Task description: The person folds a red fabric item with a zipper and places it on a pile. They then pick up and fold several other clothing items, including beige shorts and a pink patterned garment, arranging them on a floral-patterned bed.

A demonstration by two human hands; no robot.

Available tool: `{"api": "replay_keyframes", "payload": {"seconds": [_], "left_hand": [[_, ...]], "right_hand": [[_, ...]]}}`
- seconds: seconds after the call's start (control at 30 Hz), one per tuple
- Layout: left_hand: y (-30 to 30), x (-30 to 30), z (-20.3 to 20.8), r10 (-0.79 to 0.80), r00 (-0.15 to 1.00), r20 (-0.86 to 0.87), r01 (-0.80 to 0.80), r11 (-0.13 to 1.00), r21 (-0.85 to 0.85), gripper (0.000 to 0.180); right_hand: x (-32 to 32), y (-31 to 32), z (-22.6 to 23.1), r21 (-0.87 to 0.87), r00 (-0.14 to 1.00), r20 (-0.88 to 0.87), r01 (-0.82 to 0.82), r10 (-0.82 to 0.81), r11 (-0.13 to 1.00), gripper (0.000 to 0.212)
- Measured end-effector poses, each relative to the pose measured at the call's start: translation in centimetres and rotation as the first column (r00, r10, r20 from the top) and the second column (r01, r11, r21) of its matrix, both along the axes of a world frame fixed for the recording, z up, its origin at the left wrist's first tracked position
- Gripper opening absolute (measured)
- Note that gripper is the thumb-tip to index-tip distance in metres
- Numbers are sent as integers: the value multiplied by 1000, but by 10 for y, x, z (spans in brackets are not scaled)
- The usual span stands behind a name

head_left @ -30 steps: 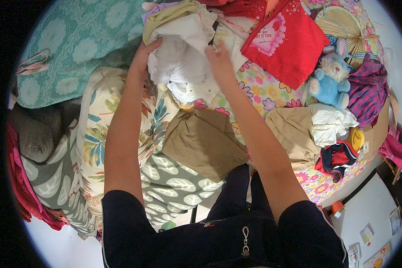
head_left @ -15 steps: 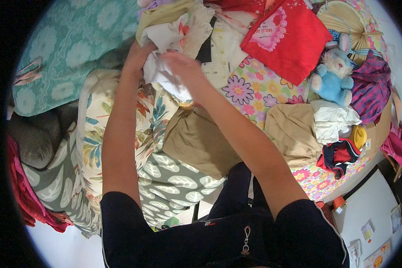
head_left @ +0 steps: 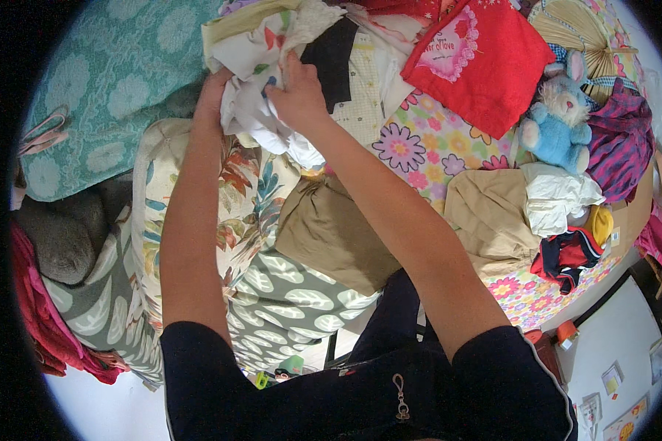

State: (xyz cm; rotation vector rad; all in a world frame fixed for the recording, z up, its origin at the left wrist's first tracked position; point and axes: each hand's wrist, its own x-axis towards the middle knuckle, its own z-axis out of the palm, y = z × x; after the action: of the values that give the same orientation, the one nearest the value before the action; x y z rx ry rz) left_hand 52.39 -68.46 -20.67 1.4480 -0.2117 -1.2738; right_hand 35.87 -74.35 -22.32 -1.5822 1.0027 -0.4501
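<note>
Both my hands are on a crumpled white garment [head_left: 254,110] with small red, green and blue marks, at the far edge of the bed. My left hand [head_left: 212,95] holds its left side, the fingers partly hidden in the folds. My right hand [head_left: 299,95] grips it from the right, thumb and fingers bent into the cloth. Beneath and beyond it are a pale yellow-green cloth [head_left: 228,28] and a cream ruffled cloth [head_left: 312,22]. A black cloth [head_left: 331,62] and a pale yellow patterned cloth [head_left: 357,95] lie just to the right.
Right of my hands lie a folded red cloth [head_left: 474,70], a blue plush rabbit [head_left: 555,132], a woven fan [head_left: 570,29] and a purple checked cloth [head_left: 619,147]. Nearer are khaki clothes [head_left: 489,217] and brown cloth [head_left: 331,231]. A leaf-print pillow [head_left: 154,220] sits beneath my left forearm.
The white garment has shifted left with both hands and is spread more, showing more of its coloured marks. More of the black cloth is uncovered. The whole view has moved slightly.
</note>
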Motion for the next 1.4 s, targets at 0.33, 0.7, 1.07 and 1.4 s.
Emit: {"api": "replay_keyframes", "payload": {"seconds": [0.33, 0.7, 1.07, 1.4], "left_hand": [[-27, -58, 51, -102, 550, 829, 183, 983, -1, 71], [-31, 38, -6, -381, 327, 865, 212, 921, 326, 51], [-33, 6, 8, -341, 500, 796, 96, 935, 340, 47], [-28, 7, -5, -312, 379, 871, 47, 947, 318, 51]], "right_hand": [[16, 14, 24, 163, 995, -81, -43, 57, 986, 69], [-49, -27, -54, 223, 743, 50, 643, -667, 733, 18], [2, -26, -15, 685, 942, 148, 121, -300, 718, 39], [-29, -18, -81, 180, 901, 95, 404, -424, 897, 28]]}}
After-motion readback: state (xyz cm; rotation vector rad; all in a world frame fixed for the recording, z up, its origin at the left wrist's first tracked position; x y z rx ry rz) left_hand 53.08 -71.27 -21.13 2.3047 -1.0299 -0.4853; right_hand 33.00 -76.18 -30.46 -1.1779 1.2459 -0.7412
